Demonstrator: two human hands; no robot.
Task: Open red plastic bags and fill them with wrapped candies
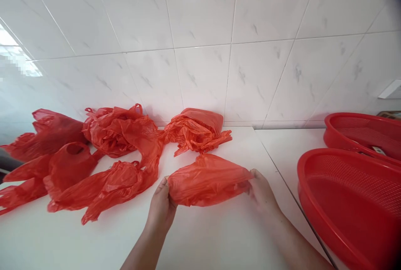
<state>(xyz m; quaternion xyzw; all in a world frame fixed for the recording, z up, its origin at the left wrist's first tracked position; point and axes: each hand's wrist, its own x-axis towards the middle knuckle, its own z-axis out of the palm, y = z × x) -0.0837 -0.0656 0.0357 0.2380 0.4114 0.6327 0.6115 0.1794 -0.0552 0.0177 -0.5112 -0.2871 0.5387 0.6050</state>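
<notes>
A red plastic bag (208,182) is stretched between my two hands just above the white table. My left hand (163,203) grips its left end, thumb on top and the other fingers beneath. At the opposite end, my right hand (261,190) pinches the bag; its lower fingers are slightly blurred. Behind the held bag lies a stack of folded red plastic bags (199,126), close to the wall. Left of my hands, several crumpled red plastic bags (119,132) are heaped together, with one loose bag (119,182) nearest my left hand.
Two red plastic baskets with mesh sides stand on the right, a near basket (341,228) and a far basket (332,130). A seam runs across the white table (200,240) beside them. The tiled wall (200,77) closes off the back.
</notes>
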